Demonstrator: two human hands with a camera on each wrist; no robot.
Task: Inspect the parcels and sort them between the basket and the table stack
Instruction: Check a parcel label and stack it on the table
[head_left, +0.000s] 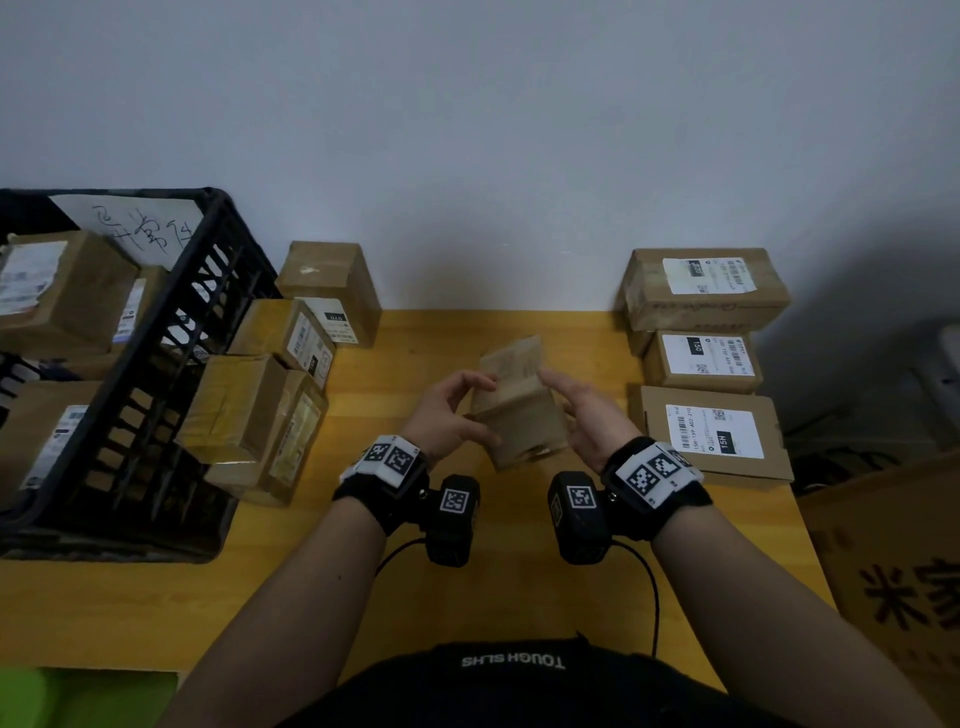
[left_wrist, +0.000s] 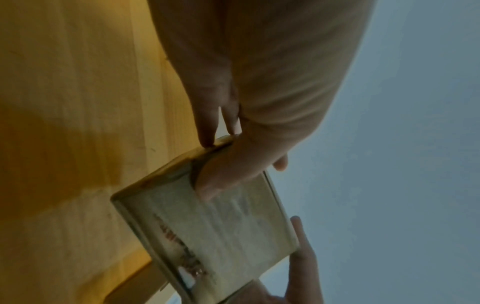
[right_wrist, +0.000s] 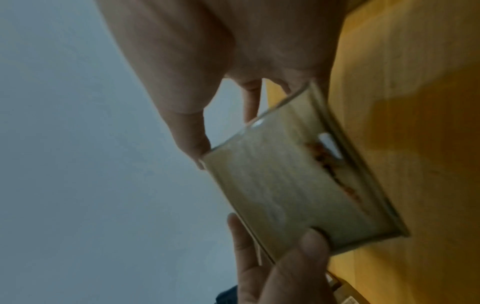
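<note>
A small brown taped parcel (head_left: 519, 410) is held up above the yellow table (head_left: 322, 597), tilted, between both hands. My left hand (head_left: 451, 413) pinches its left edge, thumb on the near face and fingers behind. My right hand (head_left: 581, 415) grips the right edge the same way. In the left wrist view the parcel (left_wrist: 207, 226) shows a worn face with a torn reddish strip, and my thumb (left_wrist: 221, 181) lies on it. The right wrist view shows the same parcel (right_wrist: 293, 185) pinched at its corner. The black basket (head_left: 156, 332) stands at the left with several parcels inside.
Three labelled boxes (head_left: 711, 374) lie in a row along the table's right side. Several brown boxes (head_left: 270, 395) are piled beside the basket's right wall. A large printed carton (head_left: 893, 571) stands off the table's right edge. A pale wall runs behind.
</note>
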